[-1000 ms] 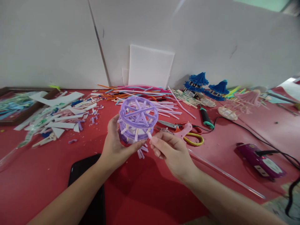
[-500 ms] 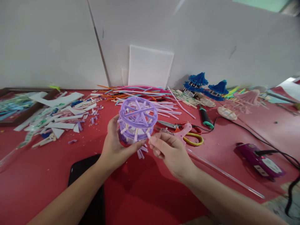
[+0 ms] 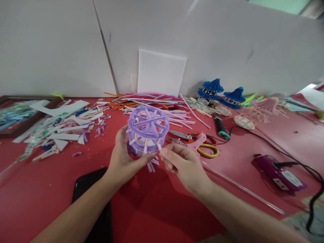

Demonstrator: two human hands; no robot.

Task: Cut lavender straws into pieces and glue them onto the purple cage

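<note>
Two hands at work: our left hand [image 3: 124,158] cradles the purple straw wheel [image 3: 147,130]; our right hand [image 3: 182,165] pinches a short straw piece [image 3: 159,146] at its near rim, which we judge needs seating squarely.

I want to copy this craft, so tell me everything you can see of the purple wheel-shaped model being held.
The purple wheel model is a short, open drum: two fuzzy lilac rings that look like pipe cleaner, the top one crossed by spokes meeting at a hub, joined by pale upright straw posts. Loose straw ends stick out below. It is held above the red table, tilted toward the camera. The left hand cups its lower side; the right hand pinches a small straw piece at its rim.
</note>
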